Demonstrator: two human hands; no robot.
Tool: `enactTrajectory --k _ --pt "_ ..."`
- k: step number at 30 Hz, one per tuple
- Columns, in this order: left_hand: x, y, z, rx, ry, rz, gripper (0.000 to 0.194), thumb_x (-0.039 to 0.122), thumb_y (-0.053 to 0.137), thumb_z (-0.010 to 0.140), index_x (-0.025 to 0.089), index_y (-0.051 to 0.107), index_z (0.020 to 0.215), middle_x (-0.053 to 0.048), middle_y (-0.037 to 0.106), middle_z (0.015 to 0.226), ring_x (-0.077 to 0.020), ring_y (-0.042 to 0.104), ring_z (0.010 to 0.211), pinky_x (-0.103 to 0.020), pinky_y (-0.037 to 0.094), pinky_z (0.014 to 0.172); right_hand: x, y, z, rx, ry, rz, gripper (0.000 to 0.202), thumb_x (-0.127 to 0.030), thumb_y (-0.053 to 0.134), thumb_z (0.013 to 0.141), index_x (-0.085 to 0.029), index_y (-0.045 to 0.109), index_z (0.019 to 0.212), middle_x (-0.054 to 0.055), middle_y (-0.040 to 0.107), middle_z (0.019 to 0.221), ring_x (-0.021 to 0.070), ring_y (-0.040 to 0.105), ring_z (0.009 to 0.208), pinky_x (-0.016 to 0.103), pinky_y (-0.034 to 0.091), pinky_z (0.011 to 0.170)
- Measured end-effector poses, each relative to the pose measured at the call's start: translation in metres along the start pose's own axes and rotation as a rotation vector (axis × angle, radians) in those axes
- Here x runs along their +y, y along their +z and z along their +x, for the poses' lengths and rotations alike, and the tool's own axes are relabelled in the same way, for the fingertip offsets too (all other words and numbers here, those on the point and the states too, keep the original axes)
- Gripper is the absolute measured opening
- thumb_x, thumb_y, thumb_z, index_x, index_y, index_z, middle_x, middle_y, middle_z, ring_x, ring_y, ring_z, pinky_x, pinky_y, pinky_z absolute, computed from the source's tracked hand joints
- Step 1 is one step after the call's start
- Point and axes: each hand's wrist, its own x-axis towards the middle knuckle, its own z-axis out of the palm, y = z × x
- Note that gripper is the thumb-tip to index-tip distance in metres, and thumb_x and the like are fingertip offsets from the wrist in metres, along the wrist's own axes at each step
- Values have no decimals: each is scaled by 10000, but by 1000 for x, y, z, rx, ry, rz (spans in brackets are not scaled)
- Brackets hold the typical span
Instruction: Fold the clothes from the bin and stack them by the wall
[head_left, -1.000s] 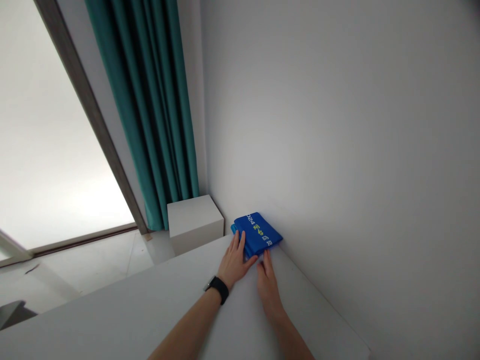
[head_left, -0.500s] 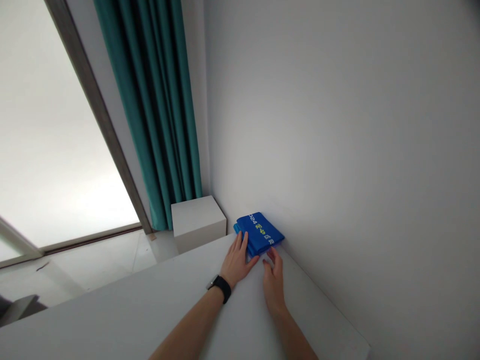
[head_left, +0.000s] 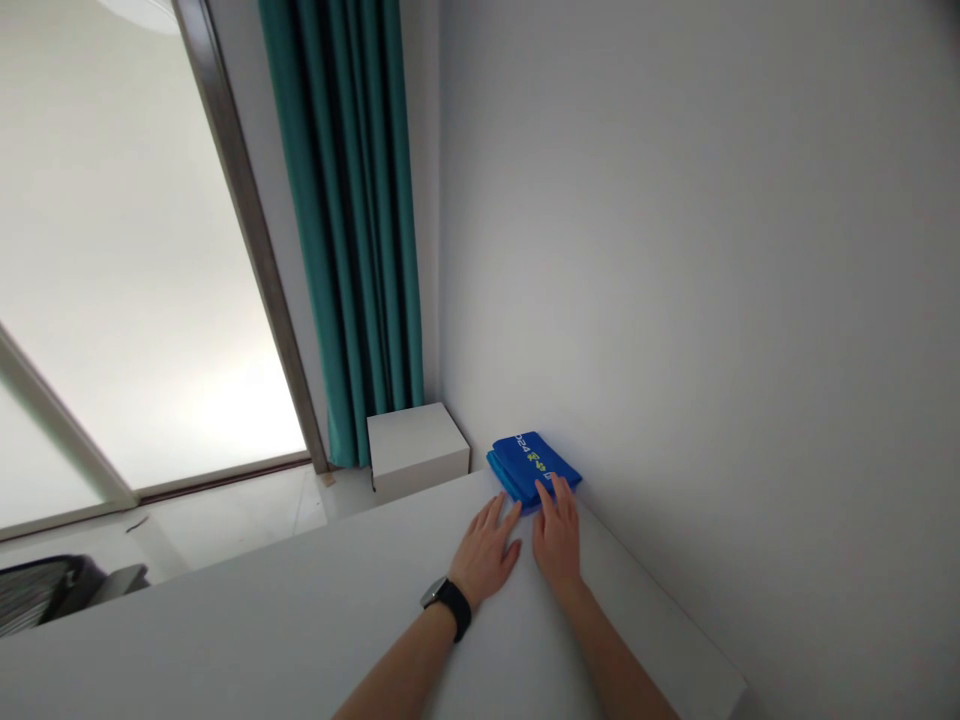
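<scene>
A folded blue cloth-like item [head_left: 525, 462] with white and yellow print lies at the far corner of the white table [head_left: 300, 600], close to the wall. My left hand [head_left: 484, 553], with a black watch on the wrist, rests on the tabletop with fingers apart, its fingertips at the item's near left edge. The fingertips of my right hand [head_left: 556, 530] lie on the near right part of the item, covering some of its print. Neither hand is gripping anything.
Beyond the table's far edge stands a white box [head_left: 420, 450] beneath a green curtain [head_left: 360, 250]. A bright frosted glass panel [head_left: 150, 250] is at the left. At lower left a dark object [head_left: 52, 590] shows past the table edge. The wall [head_left: 675, 300] borders the right side.
My right hand has moved forward onto the item. My left hand has drawn back from its top to the near edge. The view has shifted, showing more at lower left.
</scene>
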Motion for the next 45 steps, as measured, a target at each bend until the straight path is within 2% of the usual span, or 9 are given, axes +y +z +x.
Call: enactTrajectory --k 4,11,15,19,25,30,38,42,45 --pt "3 -4 -9 3 -16 -9 649 236 486 915 273 272 1527 -90 293 1580 -271 309 1430 -460 319 1151 15 -5 1 -189 -167 -99 568 -125 349 897 -163 393 1461 116 476 1458 227 369 1385 500 242 1163" --pt "4 -5 -10 0 -11 -38 692 167 488 866 271 290 1520 -75 333 1563 -256 350 1406 -451 324 1151 24 -19 -10 -287 -252 -190 658 -62 365 851 -197 357 1495 93 385 1528 225 301 1428 462 268 1167" --pt "3 -4 -12 2 0 -34 698 154 475 856 255 289 1522 -74 350 1554 -242 364 1398 -432 326 1152 25 -20 -4 -284 -259 -193 648 -74 339 881 -201 310 1515 90 408 1514 221 317 1419 461 287 1157" --pt "1 -2 -13 30 38 0 709 163 464 860 244 256 1532 -68 306 1578 -239 301 1435 -445 282 1172 43 -20 13 -209 -165 -206 620 -107 345 893 -173 325 1508 117 421 1501 244 342 1404 458 326 1133" --pt "14 -15 29 61 109 62 689 274 462 904 210 213 1544 -70 217 1611 -253 209 1473 -465 214 1188 79 -18 32 -191 -66 -175 635 -99 376 847 -152 376 1479 132 445 1471 263 369 1382 469 341 1125" --pt "24 -18 61 -2 228 96 630 350 477 917 219 304 1509 -79 278 1590 -255 224 1470 -475 162 1195 90 -15 30 -202 -70 -177 635 -104 385 834 -147 396 1467 133 482 1444 261 406 1354 472 349 1117" --pt "4 -2 49 -2 251 34 650 384 436 956 220 213 1545 -69 268 1594 -223 238 1467 -422 211 1194 89 -17 24 -200 -72 -188 622 -97 375 843 -137 400 1463 148 476 1442 266 415 1346 480 360 1106" --pt "-7 -13 74 56 72 19 564 412 320 1002 214 275 1528 -71 293 1585 -235 252 1461 -451 220 1188 66 -22 19 -168 -82 -207 647 -90 381 850 -230 384 1481 100 421 1489 265 377 1375 491 348 1110" --pt "-18 -20 98 38 -40 37 541 405 323 994 225 333 1504 -72 310 1578 -263 239 1465 -491 199 1188 40 -28 16 -239 -200 -198 655 -79 389 847 -261 392 1477 74 354 1540 262 288 1430 478 327 1128"
